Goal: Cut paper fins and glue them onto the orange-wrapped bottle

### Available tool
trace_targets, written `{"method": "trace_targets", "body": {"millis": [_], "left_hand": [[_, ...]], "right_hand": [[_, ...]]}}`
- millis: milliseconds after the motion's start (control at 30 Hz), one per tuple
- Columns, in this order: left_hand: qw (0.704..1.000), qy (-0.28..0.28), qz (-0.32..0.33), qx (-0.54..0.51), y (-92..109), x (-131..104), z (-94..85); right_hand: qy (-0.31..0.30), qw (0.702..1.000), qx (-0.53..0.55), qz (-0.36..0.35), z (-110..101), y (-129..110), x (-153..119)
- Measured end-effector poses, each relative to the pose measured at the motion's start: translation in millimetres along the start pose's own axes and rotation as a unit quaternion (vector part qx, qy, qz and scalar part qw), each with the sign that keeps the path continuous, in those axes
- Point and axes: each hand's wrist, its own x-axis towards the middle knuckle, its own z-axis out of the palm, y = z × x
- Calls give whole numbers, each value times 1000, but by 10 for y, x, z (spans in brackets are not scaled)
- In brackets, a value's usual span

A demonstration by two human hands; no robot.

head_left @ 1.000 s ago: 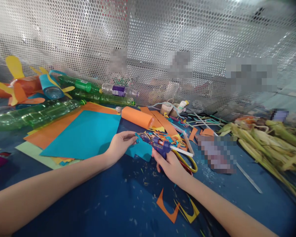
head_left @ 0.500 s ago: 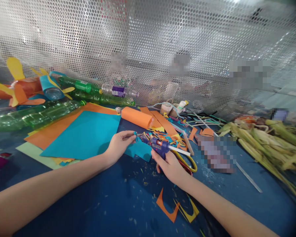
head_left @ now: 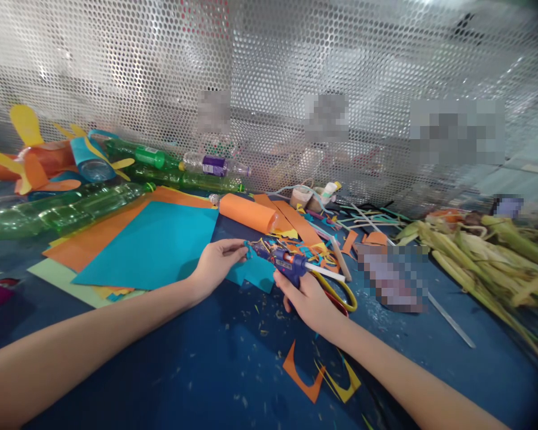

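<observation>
My right hand [head_left: 311,301] is wrapped round the handle of a dark blue hot glue gun [head_left: 289,263], whose nozzle points left. A white glue stick [head_left: 327,272] sticks out of its back end. Thumb and fingers of my left hand [head_left: 217,266] pinch a small blue paper piece [head_left: 248,250] at the gun's nozzle. Bits of coloured scrap cling around the nozzle. Below the gun lies a cut blue paper [head_left: 257,275]. Partly behind my right hand are scissors with yellow handles [head_left: 352,295].
A large blue sheet [head_left: 156,245] lies on orange paper at left. Behind it rests a bottle wrapped in orange paper [head_left: 246,212]. Green plastic bottles [head_left: 63,209] and paper-propeller models [head_left: 92,161] stand far left. Corn husks [head_left: 466,257] lie right. Perforated metal [head_left: 269,71] closes the back.
Both hands keep nearly the same pose, with the glue gun's nozzle at the blue paper piece. The whole view has shifted very slightly.
</observation>
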Motion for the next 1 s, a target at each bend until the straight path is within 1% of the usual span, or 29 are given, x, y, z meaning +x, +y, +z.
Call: {"method": "trace_targets", "body": {"millis": [167, 300, 433, 700, 867, 1000], "left_hand": [[1000, 18, -9, -19, 20, -8, 5], [1000, 20, 1, -18, 7, -3, -7], [999, 27, -4, -16, 16, -8, -13], [1000, 13, -15, 3, 25, -13, 4], [1000, -6, -3, 14, 10, -10, -4], [1000, -4, -1, 17, 12, -17, -8]], "right_hand": [[-5, 1000, -25, 9, -11, -14, -13], [-6, 1000, -24, 18, -7, -5, -21], [-7, 999, -27, 17, 1, 10, -24], [-1, 999, -35, 10, -15, -20, -14], [8, 1000, -30, -2, -24, -33, -11], [4, 1000, -26, 0, -32, -55, -13]]}}
